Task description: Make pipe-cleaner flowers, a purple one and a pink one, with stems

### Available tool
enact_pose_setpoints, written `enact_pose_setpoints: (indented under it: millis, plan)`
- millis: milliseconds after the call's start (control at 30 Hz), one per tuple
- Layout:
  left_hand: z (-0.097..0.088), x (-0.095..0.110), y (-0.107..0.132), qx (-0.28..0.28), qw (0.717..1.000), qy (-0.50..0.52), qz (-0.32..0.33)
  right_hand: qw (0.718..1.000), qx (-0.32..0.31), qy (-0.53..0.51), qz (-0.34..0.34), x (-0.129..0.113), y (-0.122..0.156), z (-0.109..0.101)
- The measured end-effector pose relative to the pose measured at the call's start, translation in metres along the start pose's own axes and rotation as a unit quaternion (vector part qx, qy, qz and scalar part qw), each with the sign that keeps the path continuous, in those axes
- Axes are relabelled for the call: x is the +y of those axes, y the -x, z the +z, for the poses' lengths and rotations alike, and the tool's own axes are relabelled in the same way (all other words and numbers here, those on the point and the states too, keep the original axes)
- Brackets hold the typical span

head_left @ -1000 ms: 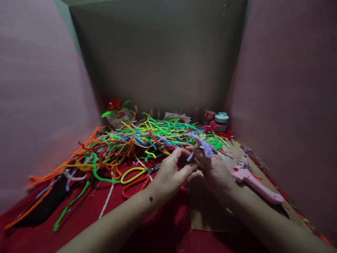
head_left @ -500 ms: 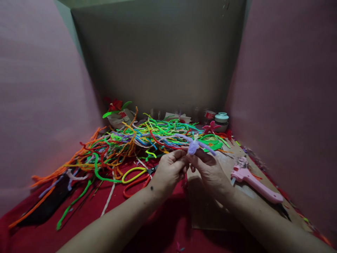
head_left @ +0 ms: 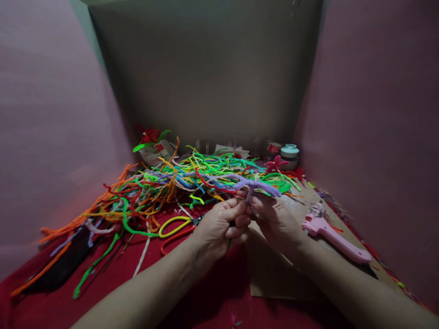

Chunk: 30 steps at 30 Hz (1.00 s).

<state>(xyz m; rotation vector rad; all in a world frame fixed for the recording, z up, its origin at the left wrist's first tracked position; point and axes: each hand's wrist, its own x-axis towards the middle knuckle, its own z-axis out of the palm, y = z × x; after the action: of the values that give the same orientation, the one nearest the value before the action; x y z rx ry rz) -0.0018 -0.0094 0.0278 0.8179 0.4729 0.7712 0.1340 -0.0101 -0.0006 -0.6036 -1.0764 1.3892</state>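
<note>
Both my hands meet at the middle of the view over a red cloth. My left hand (head_left: 222,224) is closed, its fingers curled and pinching the lower stem of a small purple pipe-cleaner piece (head_left: 255,186). My right hand (head_left: 274,219) is closed on the same piece from the right, thumb and fingers pressed just under its spread purple arms. The piece sticks up above my fingertips. Behind it lies a big tangle of coloured pipe cleaners (head_left: 164,187) in orange, green, red and yellow.
A pink glue gun (head_left: 331,235) lies on a cardboard sheet (head_left: 274,274) at the right. Scissors with yellow and red handles (head_left: 174,228) lie left of my hands. A small white jar (head_left: 289,155), a pink flower (head_left: 276,164) and a red flower (head_left: 149,136) stand at the back. Walls enclose three sides.
My hands have drawn closer together, and my left fingers have curled into a tighter pinch. The purple piece turned in my grip, its arms now spread flatter.
</note>
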Motion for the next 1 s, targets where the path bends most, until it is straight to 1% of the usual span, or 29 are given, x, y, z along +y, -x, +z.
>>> enact_pose_setpoints:
  millis: [100,200,300,367,400,433,467,533,567,600,633,667,700,733,867,933,1000]
  plan:
    - [-0.005,-0.001,0.0,-0.008,1.0,0.016,-0.024,0.998,-0.009,-0.053,0.045,0.002,0.0,-0.001]
    - [-0.005,0.0,0.0,-0.007,1.0,-0.009,-0.025,0.997,0.004,-0.058,0.047,0.001,0.0,-0.001]
    - [0.0,0.002,0.001,0.01,0.997,-0.081,0.006,0.997,0.033,-0.061,0.04,0.001,0.001,0.001]
    - [0.004,0.002,0.002,0.045,0.983,-0.171,0.047,0.997,0.056,-0.057,0.023,0.0,0.001,0.002]
    - [0.005,0.001,0.002,0.065,0.969,-0.227,0.073,0.996,0.067,-0.05,0.014,0.0,0.001,0.003]
    - [0.005,0.0,0.003,0.086,0.949,-0.287,0.103,0.996,0.079,-0.041,0.003,-0.001,0.002,0.005]
    - [0.004,-0.002,0.003,0.104,0.922,-0.346,0.138,0.996,0.087,-0.03,-0.007,-0.001,0.002,0.006]
    - [0.0,-0.006,0.003,0.132,0.859,-0.448,0.209,0.995,0.1,-0.004,-0.024,-0.003,0.003,0.01]
    - [-0.002,-0.007,0.003,0.143,0.829,-0.484,0.24,0.994,0.104,0.011,-0.033,-0.004,0.004,0.012]
    - [-0.005,-0.009,0.003,0.151,0.806,-0.509,0.261,0.993,0.107,0.026,-0.04,-0.005,0.004,0.014]
    - [-0.007,-0.01,0.003,0.155,0.791,-0.525,0.273,0.992,0.109,0.043,-0.045,-0.006,0.005,0.015]
    - [-0.008,-0.01,0.003,0.156,0.786,-0.531,0.276,0.991,0.111,0.06,-0.049,-0.006,0.005,0.016]
    - [-0.009,-0.01,0.003,0.155,0.79,-0.527,0.273,0.989,0.114,0.078,-0.054,-0.006,0.006,0.016]
    - [-0.008,-0.009,0.003,0.153,0.799,-0.518,0.264,0.987,0.111,0.098,-0.06,-0.006,0.006,0.016]
    - [0.0,-0.005,0.002,0.143,0.862,-0.44,0.208,0.976,0.08,0.178,-0.098,-0.008,0.007,0.014]
    - [0.003,-0.003,0.001,0.132,0.888,-0.399,0.185,0.973,0.076,0.188,-0.108,-0.011,0.007,0.015]
    - [0.003,-0.002,0.0,0.116,0.906,-0.369,0.173,0.976,0.071,0.172,-0.113,-0.013,0.006,0.016]
